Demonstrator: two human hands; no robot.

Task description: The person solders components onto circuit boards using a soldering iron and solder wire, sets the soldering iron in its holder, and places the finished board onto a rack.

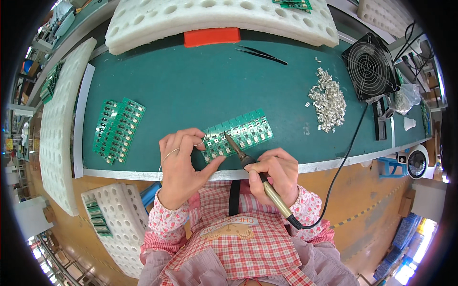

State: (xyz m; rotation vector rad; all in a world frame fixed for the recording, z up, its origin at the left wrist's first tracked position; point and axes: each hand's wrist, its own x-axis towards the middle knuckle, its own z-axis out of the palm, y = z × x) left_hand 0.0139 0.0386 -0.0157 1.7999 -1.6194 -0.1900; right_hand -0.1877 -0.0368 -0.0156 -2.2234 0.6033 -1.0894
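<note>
In front of me a green circuit board (253, 129) with rows of small parts lies at a slant on the green bench mat. My left hand (181, 159) is at its left end, thumb by the lower edge, with a thin solder wire (171, 153) held in its fingers and looping back over the hand. A soldering iron (275, 196) is gripped like a pen in my right hand (276, 175). Its dark tip reaches the left part of the board, close to the wire's end; whether they touch cannot be made out.
Stacked circuit boards (119, 128) lie at the left. To the right are a heap of small metal parts (329, 102) and a black fan (372, 66). Black tweezers (262, 55), a red block (212, 37) and white foam (219, 19) are at the back. The iron's cable (341, 167) curves right.
</note>
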